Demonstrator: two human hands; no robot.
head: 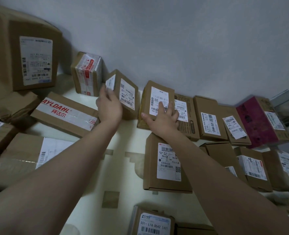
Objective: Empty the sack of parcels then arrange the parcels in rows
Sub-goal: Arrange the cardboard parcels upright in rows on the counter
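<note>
**Parcels lined along the wall, both hands at the end of the back row**

The scene is closed at the back by a grey wall [174, 39], and a pale patterned floor [123, 167] is spread with parcels. Open floor is left only as a strip down the middle, between a loose heap on the left and ordered rows on the right.

The heap is topped by a large carton [33, 55] leaning at the wall, with a long carton [65, 114] printed in red just below it. A back row [208, 119] is set edge to edge against the wall's foot, a maroon box [257, 121] near its far end, and a second row [165, 161] is laid in front of it. All cartons seen are taped shut, so no contents are shown.

A taped box [87, 75] is stood upright at the wall. Beside it, a small box [126, 94] is held tilted by the left hand [109, 106], fingers curled on its side. A flat parcel [157, 99] at the row's end is pressed by the right hand [164, 117], fingers straight and spread.
</note>
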